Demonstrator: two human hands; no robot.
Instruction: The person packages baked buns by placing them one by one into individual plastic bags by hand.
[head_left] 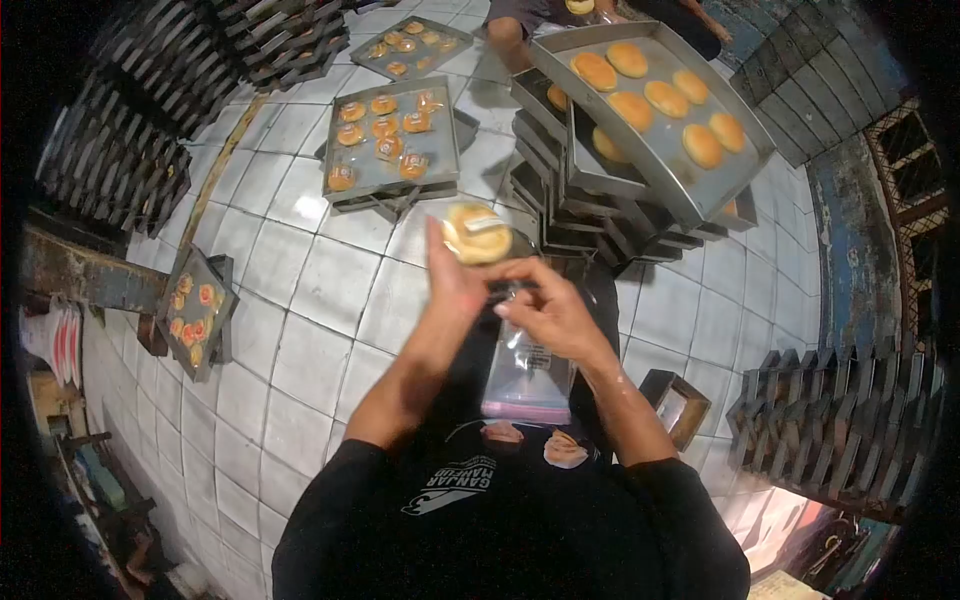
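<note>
In my left hand [452, 272], raised in front of my body, is a round bun in clear plastic [477, 234]. My right hand [545, 305] is beside it, thumb and fingers pinched together at the bag's lower end; what they grip is too small to make out. Below my right hand, a stack of clear plastic bags [527, 375] with a pink edge lies on my lap. Unwrapped golden buns [665, 98] sit in a tilted metal tray [690, 195] on top of a tray stack at the right.
A metal tray [392, 186] of wrapped buns stands on the tiled floor ahead, another tray [365, 62] behind it. More buns lie in a tray [222, 290] at the left. Tray stacks line both sides. Another person's knee [507, 45] shows at the top.
</note>
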